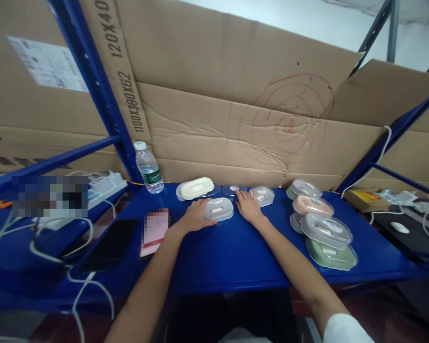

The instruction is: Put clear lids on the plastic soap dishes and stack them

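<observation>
A grey lidded oval container (219,208) sits on the blue shelf surface (236,252) between my hands. My left hand (195,215) rests against its left side, fingers curled round the edge. My right hand (248,206) lies flat just right of it, fingers stretched toward a clear lid (234,190). Behind are a cream container (196,187) and another grey one (262,194).
A row of lidded containers, grey (304,188), pink (312,206), clear (326,229) and green (331,255), stands at the right. A water bottle (148,167), a phone (154,232), a dark tablet (110,244) and cables lie left. Cardboard sheets back the shelf.
</observation>
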`<state>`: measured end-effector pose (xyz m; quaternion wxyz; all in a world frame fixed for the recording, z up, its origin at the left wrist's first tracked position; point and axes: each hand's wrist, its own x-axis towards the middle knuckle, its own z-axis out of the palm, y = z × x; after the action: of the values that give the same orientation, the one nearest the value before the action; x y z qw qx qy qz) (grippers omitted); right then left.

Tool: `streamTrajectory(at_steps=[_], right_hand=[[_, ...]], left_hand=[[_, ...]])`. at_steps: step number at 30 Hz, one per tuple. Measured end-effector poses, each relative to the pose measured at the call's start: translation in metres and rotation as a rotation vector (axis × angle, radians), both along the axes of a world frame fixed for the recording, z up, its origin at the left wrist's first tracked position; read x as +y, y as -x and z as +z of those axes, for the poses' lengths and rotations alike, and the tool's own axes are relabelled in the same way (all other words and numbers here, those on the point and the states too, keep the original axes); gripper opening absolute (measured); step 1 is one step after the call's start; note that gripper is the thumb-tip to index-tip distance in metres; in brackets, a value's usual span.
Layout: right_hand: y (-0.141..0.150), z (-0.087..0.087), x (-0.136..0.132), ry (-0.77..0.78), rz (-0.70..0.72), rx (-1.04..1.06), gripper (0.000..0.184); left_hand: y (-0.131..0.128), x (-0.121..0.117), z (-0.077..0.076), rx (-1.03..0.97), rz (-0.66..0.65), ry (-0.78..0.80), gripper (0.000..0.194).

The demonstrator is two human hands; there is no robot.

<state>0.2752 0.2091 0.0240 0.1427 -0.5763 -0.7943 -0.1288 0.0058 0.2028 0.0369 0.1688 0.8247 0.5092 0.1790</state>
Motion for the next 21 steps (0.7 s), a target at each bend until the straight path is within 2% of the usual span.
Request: streamTrajectory(at_steps=[4, 10, 16, 21], right_hand=[[-0.006, -0.005, 0.000, -0.005, -0.019, 0.035, 0.046], [-0.026, -0.012, 0.000, 0.010, 0.052, 0.111, 0.040], [-0.025, -0.006, 0.000, -0.056, 0.110, 0.359, 0.037], [-0.024, -0.007, -0.002, -0.035, 0.147, 0.333, 0.040]], left_hand=[[0.003, 0.006, -0.007, 0.011, 0.023, -0.046, 0.095], [0.001, 0.009, -0.014, 0.004, -0.002, -0.024, 0.098], [-0.003, 0.009, -0.019, -0.055, 0.046, -0.059, 0.106], [-0.003, 0.007, -0.018, -0.078, 0.024, -0.061, 0.106]])
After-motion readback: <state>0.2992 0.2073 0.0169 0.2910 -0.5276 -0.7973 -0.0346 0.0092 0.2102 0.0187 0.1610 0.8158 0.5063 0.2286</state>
